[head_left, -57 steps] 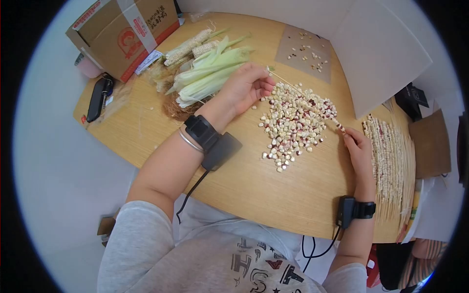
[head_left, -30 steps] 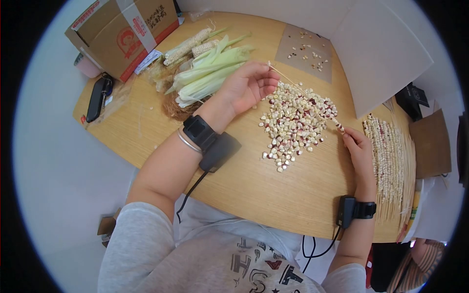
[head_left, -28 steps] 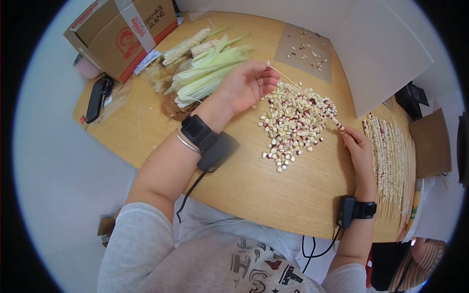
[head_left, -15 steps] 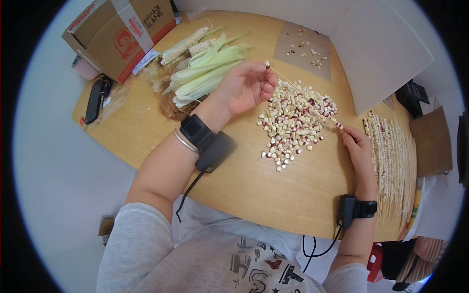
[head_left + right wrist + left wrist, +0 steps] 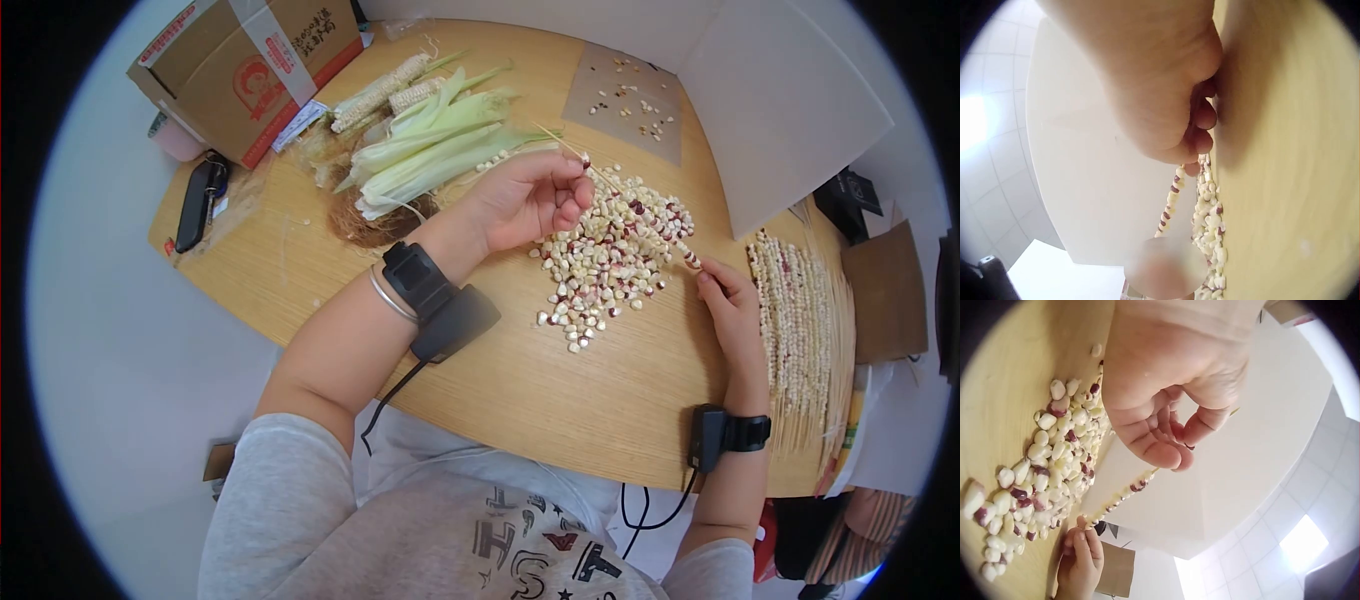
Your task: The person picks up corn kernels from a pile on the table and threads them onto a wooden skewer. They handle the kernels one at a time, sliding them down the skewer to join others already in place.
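My right hand [image 5: 735, 312] pinches a thin bamboo skewer near one end, where white and dark red corn kernels [image 5: 1116, 503] are threaded in a row. The skewer slants up and left over a heap of loose kernels [image 5: 600, 262]. On its bare part, my left hand [image 5: 530, 202] pinches a dark red and white kernel [image 5: 586, 161] between thumb and index finger; the skewer's thin tip sticks out beyond it. The left hand's other fingers are loosely curled. In the right wrist view the threaded row [image 5: 1170, 205] runs out from the right hand's fingertips.
Corn husks [image 5: 430, 150] and stripped cobs [image 5: 380, 95] lie at the back left, before a cardboard box [image 5: 260, 75]. Several kernel-threaded skewers [image 5: 790, 320] lie side by side at right, near a white board [image 5: 780, 110]. A grey sheet [image 5: 590, 110] bears scattered kernels.
My left hand, first at the skewer's far tip, has moved right and down along it with the kernel, baring the tip behind it. The right hand has stayed in place.
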The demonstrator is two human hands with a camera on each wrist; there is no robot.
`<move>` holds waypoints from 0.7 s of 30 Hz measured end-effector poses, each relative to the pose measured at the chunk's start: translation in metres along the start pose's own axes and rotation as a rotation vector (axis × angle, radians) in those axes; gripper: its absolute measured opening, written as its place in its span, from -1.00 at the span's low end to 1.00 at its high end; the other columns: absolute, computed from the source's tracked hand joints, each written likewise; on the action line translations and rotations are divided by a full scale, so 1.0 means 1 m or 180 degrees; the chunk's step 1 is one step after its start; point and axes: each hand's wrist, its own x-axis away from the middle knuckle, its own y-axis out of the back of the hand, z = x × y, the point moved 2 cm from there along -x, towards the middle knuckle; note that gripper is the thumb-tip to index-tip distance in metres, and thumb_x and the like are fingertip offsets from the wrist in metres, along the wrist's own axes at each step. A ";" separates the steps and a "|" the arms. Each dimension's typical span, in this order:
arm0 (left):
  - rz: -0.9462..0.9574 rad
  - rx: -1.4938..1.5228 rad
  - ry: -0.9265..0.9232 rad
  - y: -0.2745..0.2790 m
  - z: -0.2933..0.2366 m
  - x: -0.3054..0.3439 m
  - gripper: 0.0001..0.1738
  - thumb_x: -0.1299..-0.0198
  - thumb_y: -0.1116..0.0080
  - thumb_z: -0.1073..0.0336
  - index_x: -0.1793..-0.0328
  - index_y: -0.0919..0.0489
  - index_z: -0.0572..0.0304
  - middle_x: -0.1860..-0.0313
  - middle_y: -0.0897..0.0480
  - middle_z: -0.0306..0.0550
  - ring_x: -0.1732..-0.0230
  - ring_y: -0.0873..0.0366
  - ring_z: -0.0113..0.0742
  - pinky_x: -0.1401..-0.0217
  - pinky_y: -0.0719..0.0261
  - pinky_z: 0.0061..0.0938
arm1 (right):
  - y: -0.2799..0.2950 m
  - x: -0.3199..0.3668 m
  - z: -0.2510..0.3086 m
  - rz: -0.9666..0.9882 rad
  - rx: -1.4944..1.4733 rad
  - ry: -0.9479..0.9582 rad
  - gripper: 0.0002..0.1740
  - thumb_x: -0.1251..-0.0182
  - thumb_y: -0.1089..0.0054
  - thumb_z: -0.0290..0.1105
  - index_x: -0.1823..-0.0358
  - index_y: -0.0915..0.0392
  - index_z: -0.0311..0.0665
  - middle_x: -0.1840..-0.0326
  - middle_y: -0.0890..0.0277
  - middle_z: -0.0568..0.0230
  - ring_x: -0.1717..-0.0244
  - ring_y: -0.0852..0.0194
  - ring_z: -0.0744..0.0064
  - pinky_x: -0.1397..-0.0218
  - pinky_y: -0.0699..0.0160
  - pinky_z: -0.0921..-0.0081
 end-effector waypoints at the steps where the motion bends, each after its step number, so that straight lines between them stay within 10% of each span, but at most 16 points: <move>1: -0.0049 -0.0064 0.0025 -0.002 0.000 0.001 -0.87 -0.16 0.00 0.35 0.36 -0.49 0.24 0.48 -0.56 -0.08 0.54 -0.44 -0.45 0.49 -0.42 -0.63 | -0.002 0.000 0.002 0.0018 -0.0100 -0.0006 -0.77 -0.23 -0.07 -0.46 0.12 -0.52 -0.42 0.45 -0.43 0.46 0.41 -0.31 0.69 0.33 -0.30 0.73; 15: -0.0472 -0.0555 0.0029 -0.014 0.007 0.002 -0.92 -0.15 -0.01 0.36 0.28 -0.46 0.20 0.46 -0.57 -0.11 0.54 -0.49 -0.48 0.53 -0.44 -0.63 | -0.013 0.000 0.003 -0.0216 -0.0145 0.0207 -0.78 -0.20 -0.08 -0.48 0.14 -0.52 -0.42 0.48 -0.47 0.41 0.45 -0.34 0.69 0.37 -0.30 0.74; 21: -0.1296 -0.2502 -0.0695 -0.002 -0.014 0.004 -0.83 -0.08 -0.10 0.34 0.21 -0.49 0.22 0.46 -0.54 -0.24 0.50 -0.38 -0.60 0.44 -0.32 -0.76 | -0.002 -0.004 -0.006 -0.0840 -0.0095 0.0035 -0.79 -0.19 -0.09 -0.48 0.17 -0.54 -0.40 0.47 -0.48 0.39 0.42 -0.37 0.67 0.34 -0.32 0.72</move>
